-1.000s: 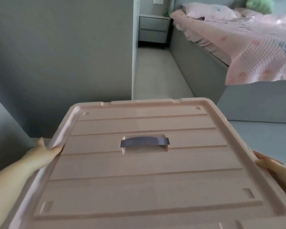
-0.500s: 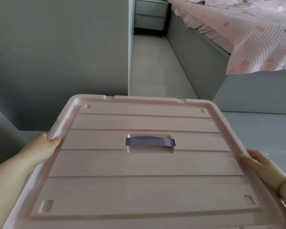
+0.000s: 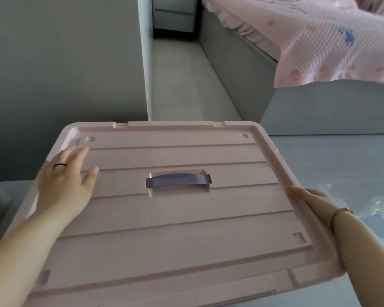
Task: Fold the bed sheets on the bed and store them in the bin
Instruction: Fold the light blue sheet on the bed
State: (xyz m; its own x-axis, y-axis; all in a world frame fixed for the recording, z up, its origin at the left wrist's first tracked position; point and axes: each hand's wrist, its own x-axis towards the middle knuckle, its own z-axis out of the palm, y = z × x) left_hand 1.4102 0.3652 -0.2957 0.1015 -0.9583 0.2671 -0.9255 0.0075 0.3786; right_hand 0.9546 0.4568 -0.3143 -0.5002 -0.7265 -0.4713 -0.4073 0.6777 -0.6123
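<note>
A grey wall (image 3: 64, 63) fills the left of the room, and a strip of pale floor (image 3: 186, 85) runs along it to a nightstand (image 3: 174, 16) at the far end. The bed (image 3: 231, 52) stands on the right, with the pink bed sheet (image 3: 319, 41) unfolded and draped over its corner. Nearest the camera, the pink bin's lid (image 3: 175, 229) is shut, hiding the contents, with a grey-blue handle (image 3: 179, 180) at its centre. The left hand (image 3: 64, 185), wearing a black ring (image 3: 60, 165), lies flat on the lid with fingers spread. The right hand (image 3: 313, 200), wearing a gold bracelet (image 3: 341, 211), grips the lid's right edge.
</note>
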